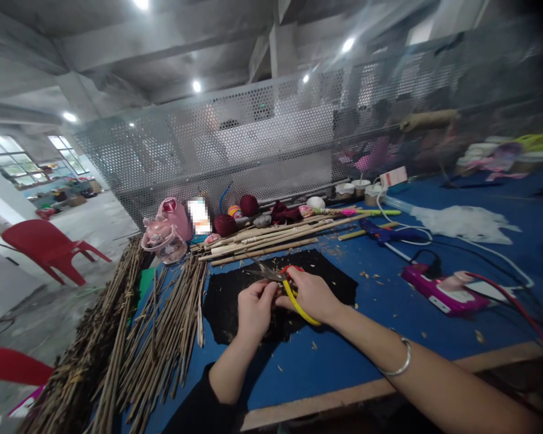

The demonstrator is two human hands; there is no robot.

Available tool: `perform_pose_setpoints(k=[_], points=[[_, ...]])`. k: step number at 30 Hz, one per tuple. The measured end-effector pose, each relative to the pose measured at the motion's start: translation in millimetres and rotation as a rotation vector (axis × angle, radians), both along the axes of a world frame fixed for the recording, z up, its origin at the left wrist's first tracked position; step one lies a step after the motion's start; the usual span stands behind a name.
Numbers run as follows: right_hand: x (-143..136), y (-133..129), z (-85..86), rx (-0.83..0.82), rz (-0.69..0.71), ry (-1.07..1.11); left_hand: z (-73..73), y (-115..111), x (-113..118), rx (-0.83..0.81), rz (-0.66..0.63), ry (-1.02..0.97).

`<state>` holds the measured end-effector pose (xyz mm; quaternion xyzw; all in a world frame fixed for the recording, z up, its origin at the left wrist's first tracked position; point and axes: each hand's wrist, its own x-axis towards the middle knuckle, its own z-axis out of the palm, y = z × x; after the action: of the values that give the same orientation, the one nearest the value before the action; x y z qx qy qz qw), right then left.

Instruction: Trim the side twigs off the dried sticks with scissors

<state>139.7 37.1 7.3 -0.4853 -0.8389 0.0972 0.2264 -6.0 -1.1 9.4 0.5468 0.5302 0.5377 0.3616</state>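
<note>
Right hand [314,294] grips scissors [297,302] over black cloth [332,271], probably laid to shield the blue table [380,322]; left hand [254,304] bunches fingertips beside the blades [270,273], likely for steadiness, grip contents indiscernible.

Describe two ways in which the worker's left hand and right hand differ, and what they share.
The right hand holds the scissors; the left hand has its thumb and fingers drawn together beside them, anything it pinches being too small to tell. Behind the left hand comes a black sleeve; behind the right hand, a silver bangle. Both are bare and over the black cloth.
</note>
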Motion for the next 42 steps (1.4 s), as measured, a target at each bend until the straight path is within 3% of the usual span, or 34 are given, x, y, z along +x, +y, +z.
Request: perform_pose_setpoints(k=[5,11,18,30,36,42], points=[[1,2,-0.3,0.06,0.055,0.011,3.9,-1,0,0.023,-0.03,0.032],[1,-1,2.7,-0.067,0.007,0.021,2.0,0,1,-0.022,-0.018,0.006],[3,2,0.7,-0.056,-0.011,0.075,-5.8,2,4,-0.11,-0.043,-0.165],[0,5,-3.2,-0.083,-0.045,0.017,-3.9,1,3,-0.092,-0.029,-0.142],[0,-1,1.8,-0.095,0.039,0.042,-3.4,1,2,-0.064,-0.014,-0.135],[0,-1,1.6,-0.007,0.067,0.044,0.7,0,2,-0.016,-0.059,-0.062]])
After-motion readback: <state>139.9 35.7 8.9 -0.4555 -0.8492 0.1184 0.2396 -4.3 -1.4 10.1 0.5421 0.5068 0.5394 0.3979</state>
